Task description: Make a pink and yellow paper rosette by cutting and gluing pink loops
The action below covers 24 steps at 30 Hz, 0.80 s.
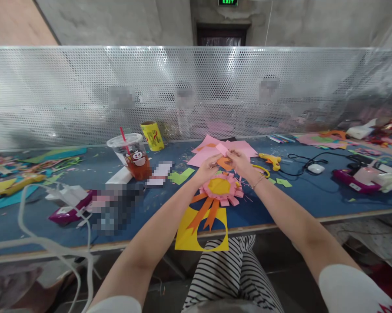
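Both hands meet over the pink paper sheets (199, 157) at the middle of the blue table. My left hand (210, 167) is closed, its fingers on a small pink paper piece (221, 150). On the other side of that piece, my right hand (237, 160) pinches it too. An orange paper piece (225, 164) lies just beneath the hands. Nearer to me rests a paper rosette (219, 186) with a yellow centre, pink looped edge and orange tails. Its tails overlap a yellow sheet (185, 232) with a round hole at the table's front edge.
A drink cup (135, 158) and yellow roll (153, 136) stand left. A yellow glue gun (270, 161) lies right, near black cables and a purple power strip (357, 181). Another purple strip (72, 209) lies left. A perforated metal screen (215, 78) borders the back.
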Available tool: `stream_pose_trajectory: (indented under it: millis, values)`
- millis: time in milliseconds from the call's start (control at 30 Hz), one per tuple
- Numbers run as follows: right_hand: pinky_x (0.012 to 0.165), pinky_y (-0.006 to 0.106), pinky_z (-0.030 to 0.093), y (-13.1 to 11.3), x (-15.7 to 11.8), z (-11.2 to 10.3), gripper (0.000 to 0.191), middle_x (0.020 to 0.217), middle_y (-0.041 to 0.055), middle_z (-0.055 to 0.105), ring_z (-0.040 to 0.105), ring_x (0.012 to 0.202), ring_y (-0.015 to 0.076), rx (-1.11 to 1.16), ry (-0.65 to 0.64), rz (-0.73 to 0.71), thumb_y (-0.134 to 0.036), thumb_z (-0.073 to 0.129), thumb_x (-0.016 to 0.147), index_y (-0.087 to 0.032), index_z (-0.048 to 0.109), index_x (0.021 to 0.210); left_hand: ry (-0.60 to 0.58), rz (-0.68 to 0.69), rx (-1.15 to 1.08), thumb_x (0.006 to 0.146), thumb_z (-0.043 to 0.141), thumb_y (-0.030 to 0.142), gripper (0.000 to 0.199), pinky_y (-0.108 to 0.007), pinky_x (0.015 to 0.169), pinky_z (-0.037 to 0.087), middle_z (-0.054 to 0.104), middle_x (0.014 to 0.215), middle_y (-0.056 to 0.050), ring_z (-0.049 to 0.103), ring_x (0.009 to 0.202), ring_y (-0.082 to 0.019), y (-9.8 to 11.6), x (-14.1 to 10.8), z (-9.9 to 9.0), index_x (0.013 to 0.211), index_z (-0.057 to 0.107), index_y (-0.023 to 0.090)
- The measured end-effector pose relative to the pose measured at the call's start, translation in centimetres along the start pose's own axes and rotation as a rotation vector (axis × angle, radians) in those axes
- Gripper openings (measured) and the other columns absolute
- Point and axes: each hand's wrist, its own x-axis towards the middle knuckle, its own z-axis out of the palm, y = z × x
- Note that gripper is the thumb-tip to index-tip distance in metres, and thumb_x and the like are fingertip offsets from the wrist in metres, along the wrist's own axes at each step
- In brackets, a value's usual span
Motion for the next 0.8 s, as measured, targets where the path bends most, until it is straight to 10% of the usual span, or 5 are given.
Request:
stream_pose_trajectory:
  millis: [233,333,533,800]
  values:
    - [0.062,0.022,0.052,-0.8,0.1,-2.6,0.022,0.065,-0.0041,0.06,0.061,0.064,0.0096,0.075,0.123,0.02,-0.023,0.071,0.061,-0.019,0.052,0.071,0.112,-0.165,0.725,0.07,0.055,0.039,0.028,-0.031,0.076,0.044,0.065,0.092,-0.011,0.059,0.09,-0.023,1.6,-0.7,-1.4,0.082,0.061,0.015]
    - [0.063,0.025,0.052,-0.6,0.4,-3.9,0.017,0.065,-0.004,0.059,0.063,0.065,0.011,0.061,0.236,0.056,-0.019,0.065,0.064,-0.02,0.049,0.073,-0.132,-0.436,1.015,0.055,0.063,0.055,0.046,-0.029,0.067,0.041,0.065,0.084,-0.014,0.059,0.085,-0.028,1.6,-0.9,-2.5,0.075,0.059,0.014]
    - [0.05,0.022,0.045,1.8,0.4,-3.5,0.01,0.072,-0.0025,0.054,0.06,0.06,0.0107,-0.424,0.303,0.111,-0.025,0.051,0.074,-0.021,0.042,0.077,-0.28,-0.563,0.966,0.042,0.07,0.048,0.054,-0.025,0.054,0.036,0.062,0.083,-0.009,0.058,0.074,-0.023,1.6,-0.9,-2.5,0.083,0.055,0.016]
    - [0.073,0.033,0.041,2.9,-0.2,-2.6,0.015,0.075,0.0006,0.046,0.048,0.074,0.0161,-1.009,0.196,-0.331,-0.034,0.033,0.083,-0.021,0.039,0.081,-0.11,-0.426,0.504,0.05,0.064,0.017,0.048,-0.021,0.046,0.036,0.051,0.07,0.003,0.048,0.055,-0.01,0.8,-0.8,-2.2,0.094,0.045,0.018]
